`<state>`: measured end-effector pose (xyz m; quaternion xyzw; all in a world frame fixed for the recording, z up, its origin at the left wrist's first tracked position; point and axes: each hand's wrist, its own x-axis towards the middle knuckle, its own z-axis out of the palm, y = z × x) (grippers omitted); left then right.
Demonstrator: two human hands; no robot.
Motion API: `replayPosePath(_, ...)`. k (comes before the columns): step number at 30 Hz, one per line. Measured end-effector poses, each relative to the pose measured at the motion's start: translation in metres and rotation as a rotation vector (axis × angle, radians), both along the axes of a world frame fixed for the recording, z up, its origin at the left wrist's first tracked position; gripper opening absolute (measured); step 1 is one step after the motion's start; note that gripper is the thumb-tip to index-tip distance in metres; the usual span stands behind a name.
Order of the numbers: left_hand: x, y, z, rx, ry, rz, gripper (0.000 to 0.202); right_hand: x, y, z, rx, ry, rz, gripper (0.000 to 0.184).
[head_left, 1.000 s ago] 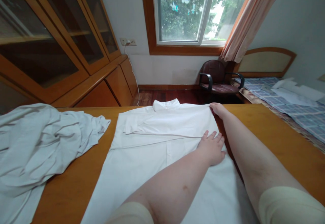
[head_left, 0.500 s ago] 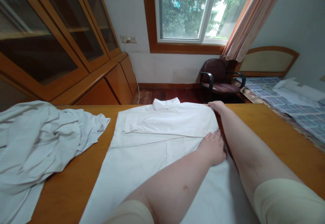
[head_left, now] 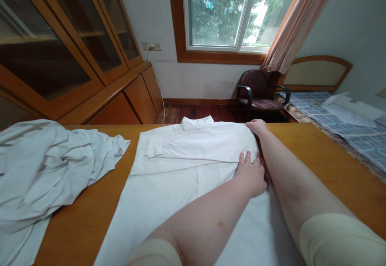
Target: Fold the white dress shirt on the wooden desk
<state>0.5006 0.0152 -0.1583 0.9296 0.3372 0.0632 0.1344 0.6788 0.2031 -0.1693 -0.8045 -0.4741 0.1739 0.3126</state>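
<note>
A white collared shirt (head_left: 169,201) lies spread on the wooden table, collar toward the far edge. One sleeve (head_left: 199,145) is laid across its upper part, the cuff at the left. My left hand (head_left: 251,174) rests on the shirt's right side, just below the folded sleeve, its fingers spread and fingertips on the sleeve's lower edge. Farther away, my right hand (head_left: 257,127) pinches the shirt at its right shoulder edge near the table's far side. The right fingertips are partly hidden.
A crumpled white garment (head_left: 60,169) lies at the left of the table (head_left: 301,145). Beyond the table are a brown armchair (head_left: 256,89), a wooden cabinet (head_left: 120,97) and a window (head_left: 217,13). A bed (head_left: 346,113) with a checked cover stands at the right.
The fingers of my left hand have spread apart and shifted slightly left and up onto the sleeve. My right hand stays at the shoulder edge, and the shirt lies nearly the same.
</note>
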Motion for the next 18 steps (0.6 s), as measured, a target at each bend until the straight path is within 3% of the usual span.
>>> replayPosePath(7, -0.001, -0.001, -0.004, 0.015, 0.007, -0.01, 0.068, 0.005, 0.002, -0.006, 0.064, 0.049, -0.036, 0.015)
replayPosePath(11, -0.001, -0.001, -0.006, 0.037, 0.021, -0.002, 0.067, 0.015, -0.009, -0.009, 0.194, 0.156, -0.071, 0.032)
replayPosePath(15, 0.0, -0.001, -0.008, 0.024, 0.007, 0.013, 0.067, 0.017, -0.025, -0.007, 0.28, 0.245, 0.041, 0.036)
replayPosePath(18, 0.002, -0.001, -0.008, 0.009, 0.004, 0.021, 0.067, 0.014, -0.029, -0.006, 0.24, 0.329, 0.213, 0.033)
